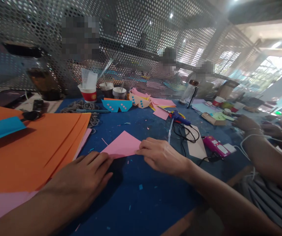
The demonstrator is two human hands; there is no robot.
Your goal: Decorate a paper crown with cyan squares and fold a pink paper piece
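Observation:
A folded piece of pink paper, roughly triangular with its point away from me, lies on the blue tabletop. My left hand has its fingers bent over the paper's left corner, the thumb lower and apart. At the right corner, my right hand pinches the edge between thumb and fingers. A thin pink strip lies beside the paper. Orange sheets are stacked near my left forearm, with a folded blue paper over them.
Behind are a blue cut-out, paper cups, grey yarn and pink scraps. A blue glue gun with a black cord lies right of them, near a magenta box. Another person's hand is at the right.

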